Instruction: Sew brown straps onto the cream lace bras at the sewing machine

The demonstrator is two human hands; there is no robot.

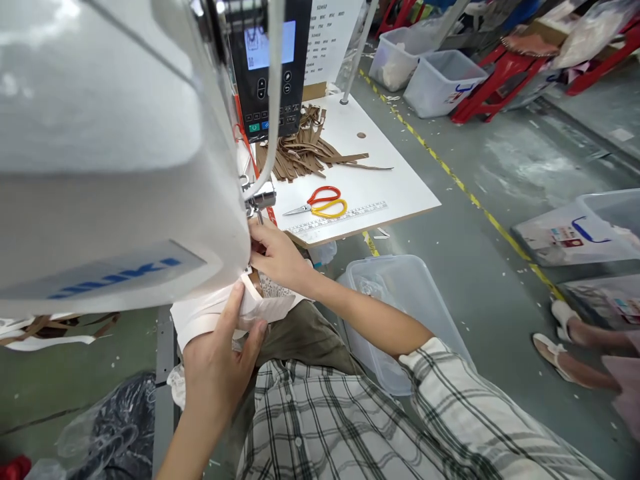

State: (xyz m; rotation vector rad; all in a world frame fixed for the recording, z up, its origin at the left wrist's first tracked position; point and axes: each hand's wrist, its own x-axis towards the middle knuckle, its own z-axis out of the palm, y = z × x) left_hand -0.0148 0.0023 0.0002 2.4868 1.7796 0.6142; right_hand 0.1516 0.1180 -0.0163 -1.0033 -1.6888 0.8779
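Pale fabric (207,317) juts past the machine edge (215,283); left grip (220,353) spread (right grip (280,257): can't tell).

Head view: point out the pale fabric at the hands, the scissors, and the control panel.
Pale fabric (271,307): head view, on its loose flap.
Scissors (311,208): head view, where the blades meet the handles.
Control panel (256,55): head view, on its lit screen, left of the white tube.

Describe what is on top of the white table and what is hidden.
On the white table are brown strips, scissors, a ruler and a pole. The control panel blocks part of the view; what lies behind it cannot be seen.
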